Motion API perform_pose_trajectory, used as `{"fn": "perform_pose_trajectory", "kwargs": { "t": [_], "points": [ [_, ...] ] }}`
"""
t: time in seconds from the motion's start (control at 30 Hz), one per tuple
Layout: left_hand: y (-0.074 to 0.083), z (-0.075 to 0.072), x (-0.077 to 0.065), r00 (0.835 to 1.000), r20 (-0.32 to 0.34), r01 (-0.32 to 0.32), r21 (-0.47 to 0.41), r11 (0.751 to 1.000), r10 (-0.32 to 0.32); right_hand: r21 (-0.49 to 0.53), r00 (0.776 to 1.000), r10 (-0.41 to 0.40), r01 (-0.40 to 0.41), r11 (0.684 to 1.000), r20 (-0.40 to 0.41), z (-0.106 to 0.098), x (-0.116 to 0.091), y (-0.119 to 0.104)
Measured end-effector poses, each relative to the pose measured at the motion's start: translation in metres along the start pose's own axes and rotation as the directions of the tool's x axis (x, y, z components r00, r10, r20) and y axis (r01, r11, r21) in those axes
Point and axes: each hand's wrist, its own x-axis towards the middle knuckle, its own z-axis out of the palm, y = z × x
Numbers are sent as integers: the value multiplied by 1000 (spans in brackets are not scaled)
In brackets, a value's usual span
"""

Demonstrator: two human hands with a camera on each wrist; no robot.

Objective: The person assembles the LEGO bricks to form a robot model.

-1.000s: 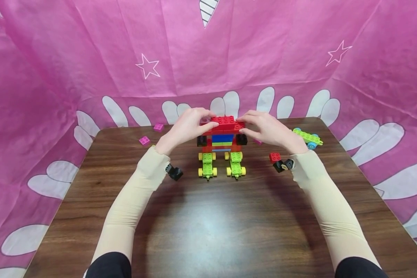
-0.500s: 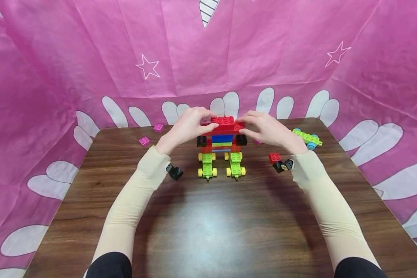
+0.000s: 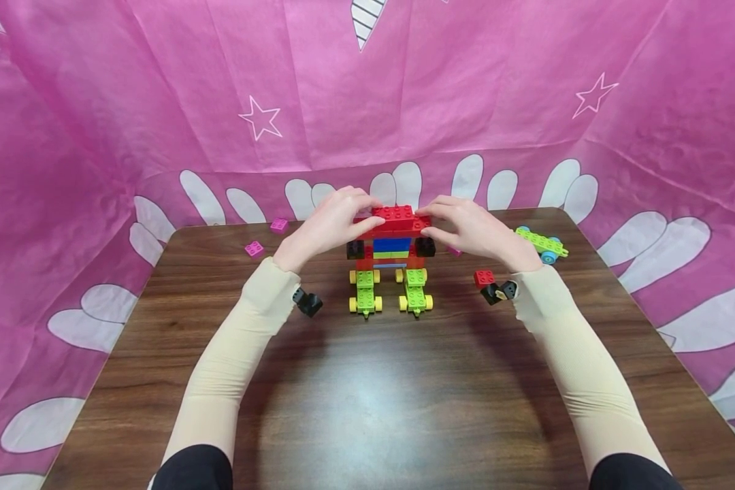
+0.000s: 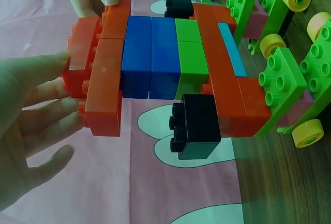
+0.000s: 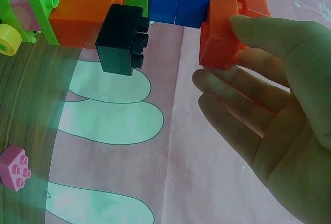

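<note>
A robot-shaped figure of toy bricks stands upright on two green wheeled bases (image 3: 365, 299) with yellow wheels. Blue bricks (image 3: 393, 244) form its middle, and a black brick (image 4: 196, 131) juts out on either side. Across the top runs a row of red bricks (image 4: 105, 87), with one more red brick (image 3: 397, 216) above it. My left hand (image 3: 337, 218) pinches that uppermost red brick, thumb in front and fingers behind. At the other end my right hand (image 3: 465, 224) holds the red row between thumb and index finger; its other fingers are loosely bent below.
Pink bricks (image 3: 254, 249) lie at the back left. A loose red brick (image 3: 484, 278) rests near my right wrist, and a green car base (image 3: 542, 243) with blue wheels stands at the back right. The pink curtain (image 3: 343, 116) hangs behind the wooden table (image 3: 367, 408).
Almost nothing differs. My left hand has risen very slightly at the knuckles; both hands keep their hold at the top of the brick figure.
</note>
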Motion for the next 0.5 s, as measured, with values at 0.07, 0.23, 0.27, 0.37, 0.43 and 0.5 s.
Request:
{"fn": "perform_pose_trajectory", "kwargs": {
  "t": [0.07, 0.23, 0.27, 0.37, 0.43, 0.5],
  "points": [
    [0, 0, 1, 1000, 4, 0, 1, 1000, 0, 2, 1000, 4, -4, 1000, 2, 0, 0, 0],
    [0, -1, 2, 1000, 11, 13, -8, 1000, -13, 0, 1000, 6, -6, 1000, -2, 0, -1, 0],
    [0, -1, 2, 1000, 12, 17, -11, 1000, -17, -2, 1000, 5, -5, 1000, -3, 0, -1, 0],
    [0, -1, 2, 1000, 14, 22, -15, 1000, -22, -3, 1000, 1, -1, 1000, -6, 0, -1, 0],
    [-1, -2, 3, 1000, 16, 21, -14, 1000, -21, -4, 1000, 0, 0, 1000, -4, 0, 0, 0],
    [-1, -3, 3, 1000, 18, 15, -14, 1000, -14, -5, 1000, 0, 0, 1000, -4, 0, 0, 0]
  ]
}}
